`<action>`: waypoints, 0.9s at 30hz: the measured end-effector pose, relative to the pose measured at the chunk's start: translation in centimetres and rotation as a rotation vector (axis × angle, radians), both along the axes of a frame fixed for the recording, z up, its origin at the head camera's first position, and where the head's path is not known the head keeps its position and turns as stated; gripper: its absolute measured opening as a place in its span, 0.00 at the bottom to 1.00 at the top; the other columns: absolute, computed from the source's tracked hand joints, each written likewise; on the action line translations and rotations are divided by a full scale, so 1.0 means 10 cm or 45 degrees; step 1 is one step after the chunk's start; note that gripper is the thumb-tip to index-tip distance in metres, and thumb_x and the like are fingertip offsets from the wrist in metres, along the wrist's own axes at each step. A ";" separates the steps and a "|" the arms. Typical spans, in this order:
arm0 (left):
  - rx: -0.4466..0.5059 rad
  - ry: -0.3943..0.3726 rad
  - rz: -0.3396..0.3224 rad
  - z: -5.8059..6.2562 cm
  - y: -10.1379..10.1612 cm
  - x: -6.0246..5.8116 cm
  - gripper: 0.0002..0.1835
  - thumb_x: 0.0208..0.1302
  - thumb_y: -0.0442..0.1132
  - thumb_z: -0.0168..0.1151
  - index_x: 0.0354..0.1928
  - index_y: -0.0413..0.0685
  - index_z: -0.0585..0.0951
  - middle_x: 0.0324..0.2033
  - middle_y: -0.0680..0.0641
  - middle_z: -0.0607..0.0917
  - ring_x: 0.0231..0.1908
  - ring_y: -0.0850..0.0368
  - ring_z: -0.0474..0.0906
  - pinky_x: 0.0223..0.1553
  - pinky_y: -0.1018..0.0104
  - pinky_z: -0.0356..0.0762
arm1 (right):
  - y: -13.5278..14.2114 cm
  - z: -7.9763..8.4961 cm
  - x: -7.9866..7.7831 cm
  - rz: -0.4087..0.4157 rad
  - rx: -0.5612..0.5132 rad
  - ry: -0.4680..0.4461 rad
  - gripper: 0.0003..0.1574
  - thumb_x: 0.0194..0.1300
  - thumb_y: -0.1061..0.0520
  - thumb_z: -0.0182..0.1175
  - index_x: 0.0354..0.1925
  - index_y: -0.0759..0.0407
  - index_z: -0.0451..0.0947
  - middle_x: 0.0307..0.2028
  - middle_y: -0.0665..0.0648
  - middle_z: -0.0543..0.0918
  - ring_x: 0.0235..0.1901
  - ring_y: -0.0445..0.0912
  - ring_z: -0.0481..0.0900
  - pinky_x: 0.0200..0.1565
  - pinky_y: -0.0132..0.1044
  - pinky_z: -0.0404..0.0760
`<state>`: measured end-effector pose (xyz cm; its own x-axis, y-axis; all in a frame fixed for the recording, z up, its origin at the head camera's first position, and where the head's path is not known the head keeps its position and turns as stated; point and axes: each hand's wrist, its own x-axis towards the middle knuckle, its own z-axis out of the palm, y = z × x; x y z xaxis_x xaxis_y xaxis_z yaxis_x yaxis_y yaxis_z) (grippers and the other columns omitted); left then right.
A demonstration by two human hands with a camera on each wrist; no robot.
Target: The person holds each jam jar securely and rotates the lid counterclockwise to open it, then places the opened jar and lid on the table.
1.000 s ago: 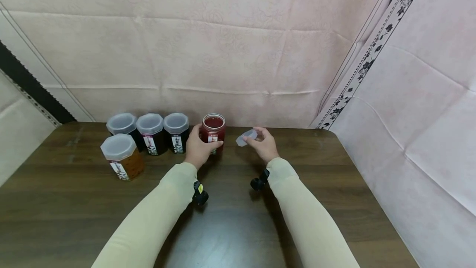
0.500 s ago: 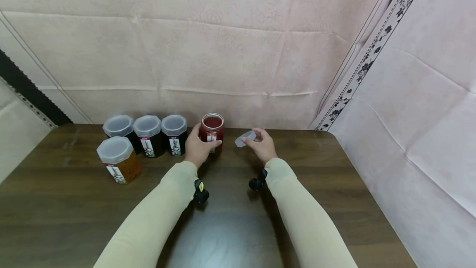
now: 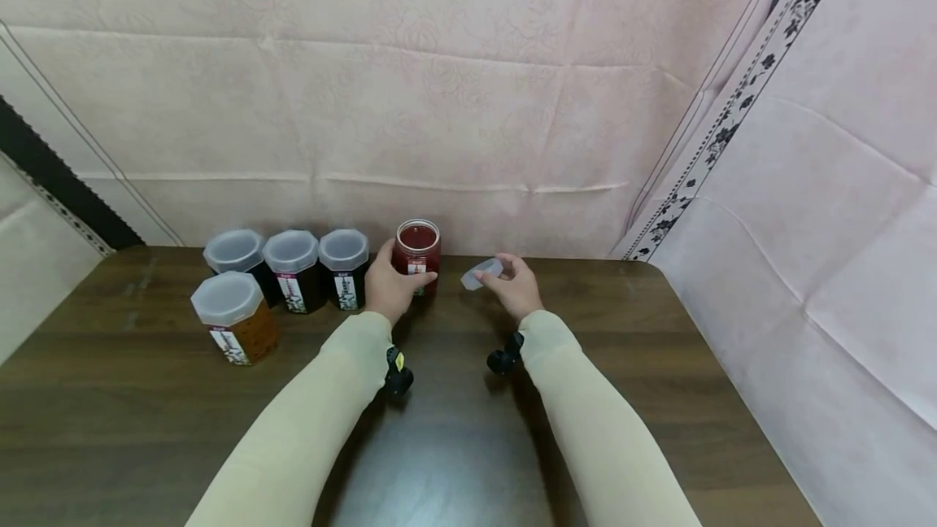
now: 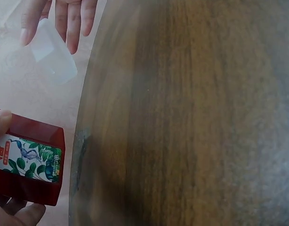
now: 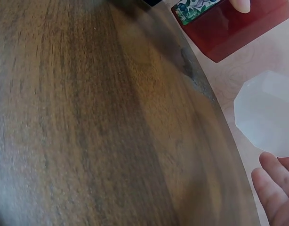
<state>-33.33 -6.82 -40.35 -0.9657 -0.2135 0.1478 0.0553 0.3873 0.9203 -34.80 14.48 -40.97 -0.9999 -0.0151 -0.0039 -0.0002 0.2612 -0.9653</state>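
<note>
A faceted glass jar (image 3: 417, 244) of dark red contents stands at the table's back edge with its mouth uncovered. My left hand (image 3: 388, 286) grips it from the left side, thumb across the front by the label. In the left wrist view the label (image 4: 34, 157) shows green leaves and a blue bird-like figure. To the right, my right hand (image 3: 516, 286) pinches a translucent octagonal plastic lid (image 3: 481, 274) by its edge. The lid (image 5: 267, 113) is tilted and apart from the jar (image 5: 229, 35) in the right wrist view.
Left of the hand, a row of dark jars (image 3: 291, 271) with translucent lids stands along the back. An orange-brown lidded jar (image 3: 233, 317) is in front of them. Pale cloth (image 3: 439, 104) hangs behind the wooden table (image 3: 439, 446).
Both hands keep their holds on the jar and the lid. The whole view has shifted slightly, with little motion otherwise.
</note>
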 end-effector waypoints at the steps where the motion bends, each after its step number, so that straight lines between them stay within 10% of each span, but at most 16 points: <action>1: 0.001 0.000 0.004 0.00 0.00 -0.01 0.43 0.53 0.43 0.74 0.69 0.46 0.64 0.65 0.42 0.71 0.64 0.46 0.66 0.67 0.49 0.61 | 0.00 -0.01 -0.01 0.000 -0.004 -0.002 0.41 0.62 0.52 0.66 0.67 0.62 0.63 0.61 0.60 0.71 0.58 0.53 0.72 0.59 0.46 0.73; 16: 0.075 0.034 0.060 -0.08 0.02 -0.16 0.40 0.51 0.39 0.75 0.65 0.46 0.67 0.61 0.42 0.74 0.62 0.47 0.68 0.66 0.51 0.63 | -0.07 0.31 0.11 0.032 -0.036 -0.033 0.39 0.65 0.59 0.62 0.69 0.69 0.59 0.64 0.68 0.67 0.61 0.58 0.70 0.61 0.50 0.71; 27: 0.098 -0.014 0.071 -0.09 0.03 -0.21 0.39 0.53 0.39 0.74 0.66 0.48 0.66 0.62 0.43 0.73 0.63 0.47 0.68 0.66 0.49 0.62 | -0.05 0.00 -0.14 -0.010 0.011 -0.033 0.40 0.64 0.51 0.64 0.68 0.62 0.62 0.65 0.62 0.68 0.62 0.54 0.69 0.62 0.46 0.70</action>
